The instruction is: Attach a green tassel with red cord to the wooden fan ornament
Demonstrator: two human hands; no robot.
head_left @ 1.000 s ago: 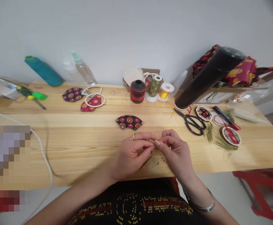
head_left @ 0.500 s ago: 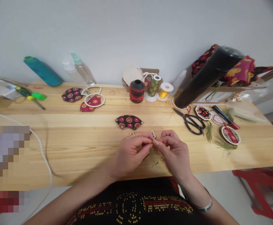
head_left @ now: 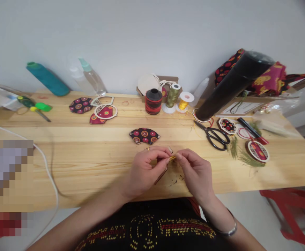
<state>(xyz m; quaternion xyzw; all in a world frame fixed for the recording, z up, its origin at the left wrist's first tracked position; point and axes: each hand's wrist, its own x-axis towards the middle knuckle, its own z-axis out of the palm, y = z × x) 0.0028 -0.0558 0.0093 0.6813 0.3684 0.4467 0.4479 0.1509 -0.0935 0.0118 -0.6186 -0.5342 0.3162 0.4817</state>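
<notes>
A small loop of thin, bright yellow cord point(head_left: 172, 158) is pinched at both ends

The left hand point(head_left: 144, 170) squeezes one end of the cord between thumb and finger. The right hand point(head_left: 198, 170) pinches the other end the same way. The cord is in the little gap between the fingertips, low in front of the person's tummy. It looks held from both sides so the soft, wiggly part won't slip or flop.

The cord is longest from side to side, one end toward each hand. I can't tell if it has a knot.

A flat, dark-edged piece with a pale end point(head_left: 161, 176) pokes out by the left hand. It slants, with its pale end up and away from the person and its dark edge coming down toward the body. The fingers hide most of it, so I can't tell how it is held.

Just past the left hand, a fan-shaped black cloth piece with red and orange rounds point(head_left: 144, 136) lies flat on the pale wooden counter point(head_left: 89, 174). Its wide, curved side points away. Black-handled metal scissors point(head_left: 216, 137) lie past the right hand, off to the right, maybe there so they are easy to grab. Their tips point away and to the left. A white spool of yellow thread point(head_left: 183, 105) stands farther past the hands, maybe kept back to leave room for them.
</notes>
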